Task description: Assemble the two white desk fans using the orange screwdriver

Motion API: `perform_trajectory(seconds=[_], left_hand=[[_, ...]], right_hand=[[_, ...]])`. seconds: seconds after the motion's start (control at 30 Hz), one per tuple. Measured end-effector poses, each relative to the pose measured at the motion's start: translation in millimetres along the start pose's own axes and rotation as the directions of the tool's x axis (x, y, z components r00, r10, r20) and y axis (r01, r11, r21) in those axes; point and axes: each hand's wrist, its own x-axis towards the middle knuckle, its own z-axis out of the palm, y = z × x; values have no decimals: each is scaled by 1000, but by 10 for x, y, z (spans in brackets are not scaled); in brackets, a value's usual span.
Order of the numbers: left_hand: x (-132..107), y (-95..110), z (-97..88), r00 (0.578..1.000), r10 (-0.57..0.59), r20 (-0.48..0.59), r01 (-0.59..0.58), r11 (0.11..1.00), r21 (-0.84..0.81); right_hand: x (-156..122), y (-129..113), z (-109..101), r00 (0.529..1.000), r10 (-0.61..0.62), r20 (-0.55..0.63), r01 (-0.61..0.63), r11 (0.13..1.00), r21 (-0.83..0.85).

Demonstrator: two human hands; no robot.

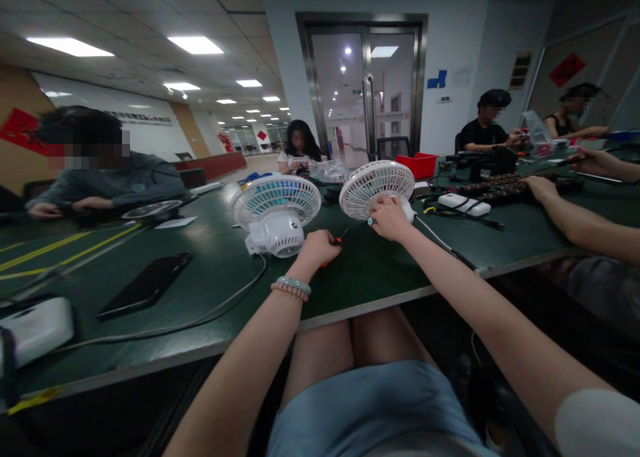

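My right hand (389, 217) is closed around the back of a small white desk fan (376, 186), holding it tilted on the dark green table (210, 257). My left hand (318, 247) is closed on a red-handled screwdriver (340, 237) whose thin shaft points toward that fan. A beaded bracelet (291, 288) sits on my left wrist. A second white fan (277, 212) with blue blades lies on its front just left of my left hand, its cable trailing toward the table's near edge.
A black phone (146, 284) lies at the left; a white box (36, 327) sits at the far left edge. A co-worker's arms (570, 214) reach in from the right near white adapters (465, 204) and cables. A red bin (418, 164) stands behind. Other people sit around the table.
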Motion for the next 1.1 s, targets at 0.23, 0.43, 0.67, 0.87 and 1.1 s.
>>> perform_trajectory(seconds=[0.23, 0.43, 0.67, 0.87, 1.1], left_hand=[[-142, 17, -239, 920, 281, -273, -294, 956, -8], [-205, 55, -296, 927, 277, -254, -292, 956, -20], [-183, 66, -258, 908, 324, -266, -339, 941, -10], [-190, 81, -263, 898, 349, -268, -353, 935, 36], [-182, 79, -261, 874, 370, -315, -369, 927, 65]], right_hand=[[-10, 4, 4, 1000, 0, -8, 0, 1000, -14], [-13, -8, -4, 1000, -1, 3, 1, 1000, -15], [-16, 0, 2, 1000, 2, -3, -2, 1000, -16], [-18, 4, 7, 1000, 2, 1, -2, 1000, -25], [-11, 16, 35, 1000, 4, -11, -5, 1000, -10]])
